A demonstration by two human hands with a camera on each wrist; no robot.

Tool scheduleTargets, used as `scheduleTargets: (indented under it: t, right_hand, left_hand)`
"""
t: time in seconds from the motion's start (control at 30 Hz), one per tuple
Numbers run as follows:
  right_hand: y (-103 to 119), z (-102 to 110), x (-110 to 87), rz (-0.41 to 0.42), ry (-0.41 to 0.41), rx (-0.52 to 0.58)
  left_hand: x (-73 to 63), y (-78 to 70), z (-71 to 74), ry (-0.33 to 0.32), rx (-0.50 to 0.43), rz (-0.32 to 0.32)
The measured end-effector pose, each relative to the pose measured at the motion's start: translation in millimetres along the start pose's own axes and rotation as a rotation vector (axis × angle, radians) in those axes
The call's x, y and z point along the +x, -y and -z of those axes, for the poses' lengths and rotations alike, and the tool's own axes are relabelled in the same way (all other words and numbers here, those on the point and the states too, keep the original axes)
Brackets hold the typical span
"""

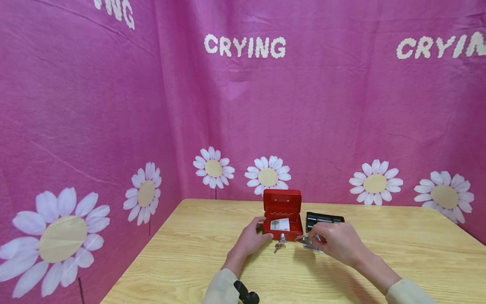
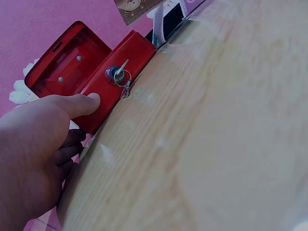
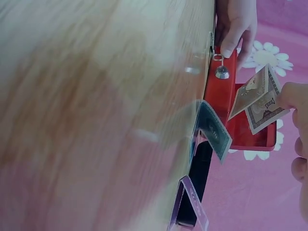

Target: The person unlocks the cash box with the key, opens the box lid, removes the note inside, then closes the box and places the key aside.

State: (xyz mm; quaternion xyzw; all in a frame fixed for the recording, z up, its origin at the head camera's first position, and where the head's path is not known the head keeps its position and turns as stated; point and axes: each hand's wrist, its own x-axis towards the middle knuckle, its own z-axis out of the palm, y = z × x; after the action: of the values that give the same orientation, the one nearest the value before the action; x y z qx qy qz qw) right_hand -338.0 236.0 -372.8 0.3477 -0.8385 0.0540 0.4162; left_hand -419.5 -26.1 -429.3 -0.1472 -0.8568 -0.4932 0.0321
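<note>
A small red cash box (image 1: 282,198) stands on the table with its lid raised. A note (image 1: 280,224) lies inside it, and a key sits in the front lock (image 2: 114,74) with a ring hanging from it. My left hand (image 1: 250,238) grips the box's left front corner, thumb (image 2: 86,103) on the front face and fingers round the side. Just right of the box, my right hand (image 1: 339,240) pinches a folded banknote (image 3: 265,108) between thumb and finger. Below that note, a folded greenish banknote (image 3: 216,130) stands on the table.
Behind my right hand lies a glossy black case (image 1: 325,218). A folded purple note (image 3: 195,197) stands near it. A pink curtain (image 1: 243,105) with daisies hangs along the back and left of the wooden table (image 1: 171,261). A black strap piece (image 1: 247,293) is on my left wrist.
</note>
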Motion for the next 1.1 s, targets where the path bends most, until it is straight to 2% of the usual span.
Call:
scheduleTargets:
  t: [0.2,0.4,0.63,0.87,1.1]
  right_hand:
    - [1,2,0.5,0.026,-0.007,-0.005]
    - [3,4,-2.3,0.02,0.04,0.026]
    - [8,7,-4.9,0.013,0.185,0.03]
    - [11,8,-6.3,-0.027,0.35,0.026]
    - [12,11,-6.7,-0.049,0.409,0.024]
  left_hand:
    - [-1.3,-2.3,0.8,-0.004,0.008,0.009]
    - [-1.0,-2.0,0.9,-0.008,0.021,0.011]
    - [0.1,-1.8,-1.1,-0.007,0.009,0.015]
    - [-1.1,-2.2,-0.8,-0.011,0.01,0.01]
    - [-1.7,-2.1,-0.3,-0.01,0.011,0.005]
